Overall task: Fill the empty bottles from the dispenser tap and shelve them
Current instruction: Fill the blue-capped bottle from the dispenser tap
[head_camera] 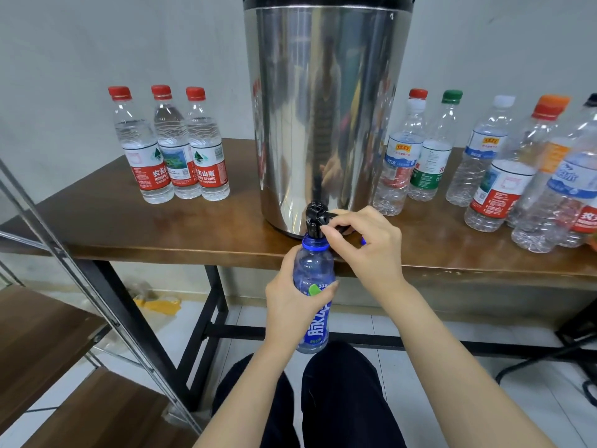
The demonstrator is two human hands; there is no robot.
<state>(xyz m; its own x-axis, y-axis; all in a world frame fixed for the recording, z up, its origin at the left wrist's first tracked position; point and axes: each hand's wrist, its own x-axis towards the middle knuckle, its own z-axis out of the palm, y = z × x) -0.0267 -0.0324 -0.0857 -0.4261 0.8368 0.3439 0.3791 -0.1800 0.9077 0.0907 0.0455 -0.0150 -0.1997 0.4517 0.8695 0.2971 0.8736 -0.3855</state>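
Head view: the left hand (298, 307) grips a blue bottle (312, 270) upright, its mouth just under the black tap (315, 221) of the steel dispenser (323, 108) on the table (145, 231). The right hand (368, 250) pinches the tap lever (333, 216).

Bright, even indoor light, apparently from overhead, fills the scene without harsh shadows. The tall polished steel dispenser drum (323, 124) carries pale vertical streaks of glare and smeared reflections. The brown wooden table (97, 221) has a soft sheen near its front edge, and the floor beneath it is dimmer. Focus is crisp at the centre, where print on the blue translucent plastic bottle (315, 286) under the black plastic tap (315, 218) is legible. Wide-angle distortion slants the silver metal shelf rail (63, 252) at the left. It also tilts the clear plastic bottles (562, 195) at the table's right end, which look slightly soft.
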